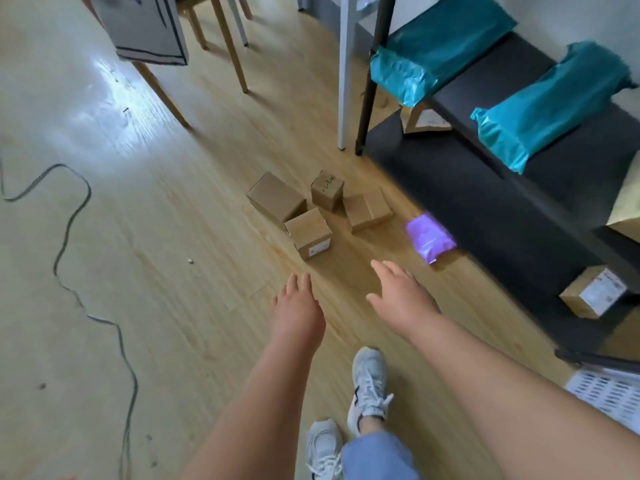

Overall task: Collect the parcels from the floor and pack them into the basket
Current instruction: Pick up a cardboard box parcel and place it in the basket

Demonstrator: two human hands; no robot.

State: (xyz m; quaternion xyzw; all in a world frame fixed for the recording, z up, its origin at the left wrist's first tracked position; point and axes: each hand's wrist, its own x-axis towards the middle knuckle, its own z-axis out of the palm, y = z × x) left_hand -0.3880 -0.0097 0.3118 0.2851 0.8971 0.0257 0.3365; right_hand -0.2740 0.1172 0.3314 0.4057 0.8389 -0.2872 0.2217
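Several small brown cardboard parcels lie in a cluster on the wooden floor: a wide box (pixel 276 199), a cube with writing (pixel 327 189), a flat box (pixel 368 209) and a labelled box (pixel 311 233) nearest me. A purple plastic mailer (pixel 429 238) lies to their right by the rack. My left hand (pixel 297 311) and my right hand (pixel 403 294) are stretched out above the floor short of the parcels, fingers relaxed, holding nothing. A white slotted basket (pixel 609 393) shows at the lower right edge.
A black shelf rack (pixel 485 188) on the right carries teal mailers (pixel 547 109) and boxed parcels (pixel 592 292). Wooden chair legs (pixel 239 60) and a white post (pixel 346 81) stand beyond the parcels. A dark cable (pixel 69 237) snakes across the floor at left. My sneakers (pixel 369 382) are below.
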